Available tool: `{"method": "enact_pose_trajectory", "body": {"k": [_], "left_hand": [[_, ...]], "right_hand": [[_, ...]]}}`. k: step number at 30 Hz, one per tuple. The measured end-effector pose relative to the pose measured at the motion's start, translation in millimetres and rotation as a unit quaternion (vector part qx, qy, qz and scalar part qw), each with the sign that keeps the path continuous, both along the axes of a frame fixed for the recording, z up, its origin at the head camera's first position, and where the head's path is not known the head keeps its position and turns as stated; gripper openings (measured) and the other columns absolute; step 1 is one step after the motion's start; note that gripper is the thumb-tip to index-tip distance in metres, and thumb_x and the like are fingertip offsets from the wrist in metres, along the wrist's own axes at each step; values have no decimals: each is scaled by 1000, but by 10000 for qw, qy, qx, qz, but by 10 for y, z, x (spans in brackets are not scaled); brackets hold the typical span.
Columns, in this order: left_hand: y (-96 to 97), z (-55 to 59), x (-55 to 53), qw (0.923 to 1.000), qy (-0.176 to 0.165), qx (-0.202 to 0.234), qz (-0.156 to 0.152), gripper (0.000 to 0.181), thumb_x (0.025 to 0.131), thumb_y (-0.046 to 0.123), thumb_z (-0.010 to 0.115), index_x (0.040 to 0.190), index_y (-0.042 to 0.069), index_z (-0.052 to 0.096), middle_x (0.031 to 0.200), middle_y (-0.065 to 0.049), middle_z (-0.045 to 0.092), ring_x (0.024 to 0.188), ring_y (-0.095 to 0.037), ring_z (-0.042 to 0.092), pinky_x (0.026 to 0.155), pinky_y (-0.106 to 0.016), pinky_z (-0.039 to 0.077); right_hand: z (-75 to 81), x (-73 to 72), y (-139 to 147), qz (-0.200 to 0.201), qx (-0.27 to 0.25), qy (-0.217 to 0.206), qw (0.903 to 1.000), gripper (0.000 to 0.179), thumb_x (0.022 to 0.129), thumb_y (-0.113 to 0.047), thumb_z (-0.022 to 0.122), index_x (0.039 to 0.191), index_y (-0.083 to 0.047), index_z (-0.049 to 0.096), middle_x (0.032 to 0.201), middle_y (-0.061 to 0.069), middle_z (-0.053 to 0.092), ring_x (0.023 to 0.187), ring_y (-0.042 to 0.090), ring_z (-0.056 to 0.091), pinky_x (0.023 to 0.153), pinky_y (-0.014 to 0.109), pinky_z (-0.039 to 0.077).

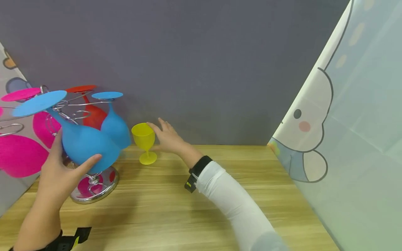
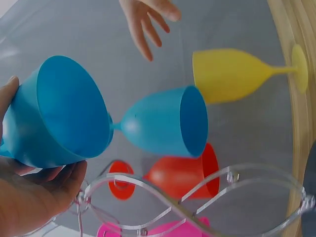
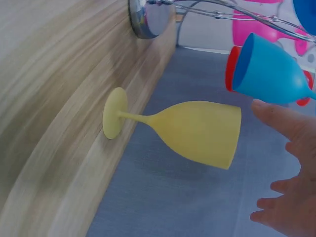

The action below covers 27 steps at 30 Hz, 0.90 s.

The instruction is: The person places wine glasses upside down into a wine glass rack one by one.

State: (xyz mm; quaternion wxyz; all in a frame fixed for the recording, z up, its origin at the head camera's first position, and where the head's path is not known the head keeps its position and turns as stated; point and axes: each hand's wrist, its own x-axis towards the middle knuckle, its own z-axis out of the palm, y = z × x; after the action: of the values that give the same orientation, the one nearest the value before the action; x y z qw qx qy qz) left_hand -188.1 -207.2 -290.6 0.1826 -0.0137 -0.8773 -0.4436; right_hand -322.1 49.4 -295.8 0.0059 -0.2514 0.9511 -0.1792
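Note:
A chrome stemware rack (image 1: 110,184) stands at the left, with plastic goblets hanging upside down from its wire loops. My left hand (image 1: 59,174) holds the bowl of the nearer blue goblet (image 1: 89,144), fingers around one side and thumb on the other; its foot is up at the rack's loops. Behind it hangs a second blue goblet (image 1: 115,129). Upright on the table near the back wall is a yellow goblet (image 1: 144,137). Beside its rim is my right hand (image 1: 171,139), fingers spread and holding nothing; the right wrist view shows the hand apart from the goblet (image 3: 202,131).
A red goblet (image 1: 94,116) and pink goblets (image 1: 22,155) also hang on the rack. A grey wall (image 1: 201,69) rises behind the wooden table (image 1: 176,209). Panels with cartoon prints, such as the right one (image 1: 311,111), flank both sides.

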Motion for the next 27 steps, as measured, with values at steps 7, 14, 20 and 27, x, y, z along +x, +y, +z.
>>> {"method": "enact_pose_trajectory", "body": {"k": [7, 14, 20, 27], "left_hand": [[-145, 7, 38, 9988, -189, -188, 402, 98, 89, 34, 69, 156, 29, -2, 156, -27, 21, 124, -57, 36, 84, -44, 54], [-302, -23, 40, 9958, -227, -238, 855, 97, 89, 34, 67, 156, 27, -2, 154, -30, 22, 123, -59, 35, 84, -69, 31], [-324, 23, 31, 9939, -261, -2, 1068, 95, 90, 35, 65, 157, 21, -2, 153, -32, 22, 130, -59, 31, 91, -72, 29], [-369, 33, 54, 9927, -246, 181, 1168, 95, 90, 33, 64, 156, 25, -3, 155, -33, 18, 134, -59, 25, 98, -71, 24]], "right_hand": [[43, -122, -306, -26, 1298, 181, 9914, 96, 85, -38, 73, 154, -41, 5, 164, 3, -6, 151, 31, 2, 123, 44, 10], [26, -147, -574, 10, 2103, 299, 9772, 94, 87, -41, 69, 151, -50, 1, 163, -4, -9, 151, 33, 2, 123, 42, 10], [-17, -192, -623, -119, 2300, 327, 9726, 90, 89, -40, 68, 151, -51, 3, 163, -6, -6, 151, 31, 2, 123, 42, 12], [-62, -273, -637, -94, 2506, 395, 9672, 86, 90, -40, 66, 150, -53, 6, 164, -5, -1, 151, 30, 3, 123, 44, 12]]}}
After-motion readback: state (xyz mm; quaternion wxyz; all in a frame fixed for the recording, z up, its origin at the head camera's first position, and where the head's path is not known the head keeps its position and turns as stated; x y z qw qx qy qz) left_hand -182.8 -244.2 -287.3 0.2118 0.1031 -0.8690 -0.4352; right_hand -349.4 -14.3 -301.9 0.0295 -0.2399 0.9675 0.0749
